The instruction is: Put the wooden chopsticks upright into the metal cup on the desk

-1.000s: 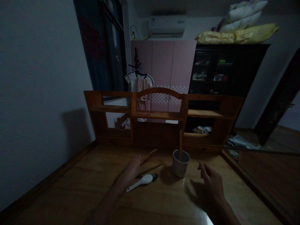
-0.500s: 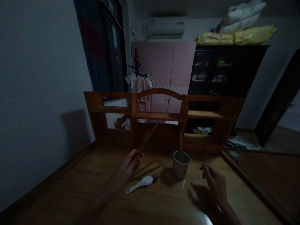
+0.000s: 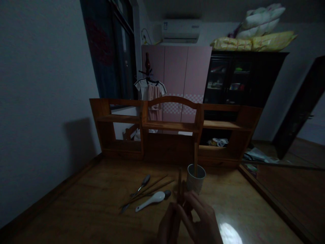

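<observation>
Low in front of the cup, my two hands meet around a pair of chopsticks (image 3: pixel 180 181) whose tips point up and away. My left hand (image 3: pixel 169 222) is closed on their lower part. My right hand (image 3: pixel 200 215) pinches them from the right side, its fingers bent. Just behind stands a light cup (image 3: pixel 195 179), partly covered by my right hand, with chopsticks (image 3: pixel 195 157) upright in it. To the left lie a white soup spoon (image 3: pixel 152 200), a metal spoon (image 3: pixel 145 180), and loose chopsticks (image 3: pixel 158 186). A dark spoon bowl (image 3: pixel 167 194) shows beside the white spoon.
A wooden shelf unit (image 3: pixel 171 126) runs along the back of the wooden table (image 3: pixel 83 210). A wall (image 3: pixel 45 135) borders the left side. A raised wooden edge (image 3: pixel 269 200) runs down the right. Light glares off the tabletop at the lower right.
My left hand has brought the chopsticks right and down toward me. My right hand has moved left to meet them. The metal spoon on the left is now uncovered.
</observation>
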The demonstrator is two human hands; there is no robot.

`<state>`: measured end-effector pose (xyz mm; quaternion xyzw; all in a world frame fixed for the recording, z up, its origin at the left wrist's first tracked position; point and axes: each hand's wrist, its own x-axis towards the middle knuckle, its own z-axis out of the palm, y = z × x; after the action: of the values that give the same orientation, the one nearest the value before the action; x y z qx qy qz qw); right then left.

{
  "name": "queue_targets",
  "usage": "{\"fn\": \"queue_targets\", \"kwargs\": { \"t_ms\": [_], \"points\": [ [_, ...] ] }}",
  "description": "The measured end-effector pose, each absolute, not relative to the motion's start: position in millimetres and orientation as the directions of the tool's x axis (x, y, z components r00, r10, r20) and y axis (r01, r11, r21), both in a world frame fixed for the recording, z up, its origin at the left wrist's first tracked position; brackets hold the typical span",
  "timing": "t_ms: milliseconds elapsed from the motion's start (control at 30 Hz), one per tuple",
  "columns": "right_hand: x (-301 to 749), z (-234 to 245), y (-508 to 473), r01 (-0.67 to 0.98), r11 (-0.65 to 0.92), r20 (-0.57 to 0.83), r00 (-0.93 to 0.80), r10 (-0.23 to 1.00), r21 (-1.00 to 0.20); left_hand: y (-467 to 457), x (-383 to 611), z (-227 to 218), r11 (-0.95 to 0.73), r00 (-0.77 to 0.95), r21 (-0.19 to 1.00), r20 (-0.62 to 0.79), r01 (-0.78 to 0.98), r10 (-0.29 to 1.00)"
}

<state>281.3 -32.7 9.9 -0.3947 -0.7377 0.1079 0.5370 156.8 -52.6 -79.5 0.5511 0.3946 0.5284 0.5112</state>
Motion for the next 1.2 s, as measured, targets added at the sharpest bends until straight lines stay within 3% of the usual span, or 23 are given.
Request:
{"fn": "queue_targets", "kwargs": {
  "t_ms": [133, 233, 333, 567, 800, 1000, 1100, 1200],
  "points": [
    [291.3, 12.0, -31.0, 0.428, 0.593, 0.607, -0.121, 0.786, -0.682, -43.0, 169.5, -89.6, -0.191, 0.071, 0.881, 0.244, -0.432, 0.967],
    [299.1, 18.1, -33.2, 0.411, 0.528, 0.508, -0.166, 0.845, -0.743, -36.1, 171.2, -85.5, -0.131, 0.161, 0.911, 0.208, -0.391, 0.965],
    [303.5, 24.9, -34.8, 0.381, 0.497, 0.446, -0.22, 0.868, -0.779, -33.6, 168.5, -81.7, -0.109, 0.141, 0.93, 0.167, -0.352, 0.976],
    [303.8, 38.6, -33.2, 0.308, 0.517, 0.402, -0.368, 0.839, -0.798, -25.0, 161.4, -95.3, 0.077, 0.188, 0.863, 0.021, -0.499, 0.982],
    [303.9, 42.0, -27.9, 0.349, 0.521, 0.385, -0.391, 0.836, -0.779, -22.6, 159.1, -99.5, 0.252, 0.16, 0.834, -0.197, -0.491, 0.967],
    [305.2, 46.7, -25.8, 0.359, 0.541, 0.392, -0.411, 0.823, -0.761, -24.4, 151.8, -101.3, 0.141, 0.152, 0.915, -0.089, -0.377, 0.984],
    [306.3, 48.7, -26.0, 0.38, 0.539, 0.384, -0.413, 0.826, -0.752, -22.6, 150.1, -110.2, 0.206, 0.21, 0.883, -0.125, -0.422, 0.97],
    [305.3, 47.2, -25.0, 0.409, 0.548, 0.386, -0.416, 0.824, -0.73, -21.9, 152.6, -120.2, 0.17, 0.177, 0.921, -0.113, -0.351, 0.978]
  ]
}}
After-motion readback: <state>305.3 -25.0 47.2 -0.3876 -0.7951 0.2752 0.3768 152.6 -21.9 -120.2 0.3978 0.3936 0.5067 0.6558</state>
